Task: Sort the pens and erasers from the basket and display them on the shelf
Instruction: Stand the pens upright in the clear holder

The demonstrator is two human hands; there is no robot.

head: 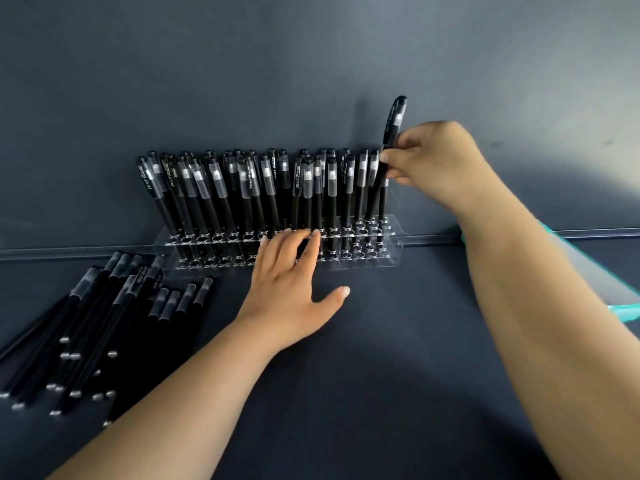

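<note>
Our right hand [429,164] pinches a black pen [390,140] between thumb and curled fingers [393,155], gripping it about midway along the barrel; the pen stands almost upright, cap end up, its lower end reaching down toward the rightmost holes of the clear acrylic pen holder [363,263] — whether the tip already sits in a hole we cannot tell. Our left hand [291,285] is spread flat and relaxed, holding nothing, its fingertips [314,234] touching the front upper edge of the holder near its middle, thumb stretched out to the right over the dark shelf [398,341]. The holder stands against the dark back wall [311,64] and is filled along most of its length with a row of black capped pens [249,181], standing upright or leaning slightly, caps up, some showing pale lettering on the cap. To the left of our left forearm, on the shelf, lies a loose heap of more black pens [90,327], laid roughly parallel and slanting, caps pointing up and away from us — well apart from the holder's right end but near its left corner. At the far right edge, behind our right forearm, a teal-edged pale object [623,311] shows partly; what it is we cannot make out.
</note>
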